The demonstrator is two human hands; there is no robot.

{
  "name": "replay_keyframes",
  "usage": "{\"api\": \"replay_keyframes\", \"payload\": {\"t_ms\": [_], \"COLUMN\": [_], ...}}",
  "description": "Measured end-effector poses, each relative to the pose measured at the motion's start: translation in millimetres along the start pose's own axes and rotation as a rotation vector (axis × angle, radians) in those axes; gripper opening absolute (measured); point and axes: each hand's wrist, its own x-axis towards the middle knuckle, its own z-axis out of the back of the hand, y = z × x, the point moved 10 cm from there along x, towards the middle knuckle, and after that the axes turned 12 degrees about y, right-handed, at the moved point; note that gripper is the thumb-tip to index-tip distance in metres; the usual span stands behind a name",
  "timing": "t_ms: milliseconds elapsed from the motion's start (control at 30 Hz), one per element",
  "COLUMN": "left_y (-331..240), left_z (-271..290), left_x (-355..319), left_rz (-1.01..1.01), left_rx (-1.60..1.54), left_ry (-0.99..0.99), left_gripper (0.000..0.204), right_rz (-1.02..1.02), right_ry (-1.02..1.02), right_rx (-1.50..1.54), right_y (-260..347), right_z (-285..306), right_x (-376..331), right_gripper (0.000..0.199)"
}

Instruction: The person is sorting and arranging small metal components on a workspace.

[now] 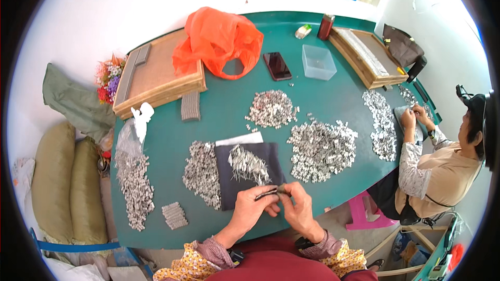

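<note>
Meeting at six o'clock, just past the near edge of a dark cloth (225,187), two bare hands work close together. The left hand (249,212) has its fingers curled around a slim dark tool (267,194), which points toward the right hand (298,209). There, thumb and forefinger press together beside the tool's end; anything between them is too small to tell. On the cloth, at eleven o'clock from the hands, lies a heap of silvery slivers (247,164). Heaped small grey pieces sit at ten o'clock (203,174), twelve (271,108) and between one and two (323,151), all on a green table (239,119). Between two and three o'clock, a co-worker (442,177) sits with both hands raised together.
</note>
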Motion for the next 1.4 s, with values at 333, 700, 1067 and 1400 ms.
{"api": "replay_keyframes", "payload": {"t_ms": [333,700,1067,1400], "left_y": [12.7,-13.1,-6.9,-4.7], "left_z": [16.1,58.0,114.9,111.8], "left_x": [-4.7,-52.9,-152.1,-145.4], "left_rz": [0.061,0.077,0.009,-0.006], "left_rx": [-0.077,0.023,0.016,-0.037], "left_ry": [-0.065,-0.238,-0.547,-0.523], "left_gripper": [0.017,0.016,0.013,0.014], "right_rz": [-0.068,0.139,0.237,0.172], "right_ry": [0.047,0.114,0.246,0.212], "right_rx": [0.122,-0.498,-0.848,-0.903], "right_y": [-8.1,-35.2,-69.7,-71.1], "right_z": [-2.1,35.7,-6.0,-3.1], "right_x": [9.6,107.2,163.8,160.2], "right_gripper": [0.017,0.008,0.015,0.01]}}
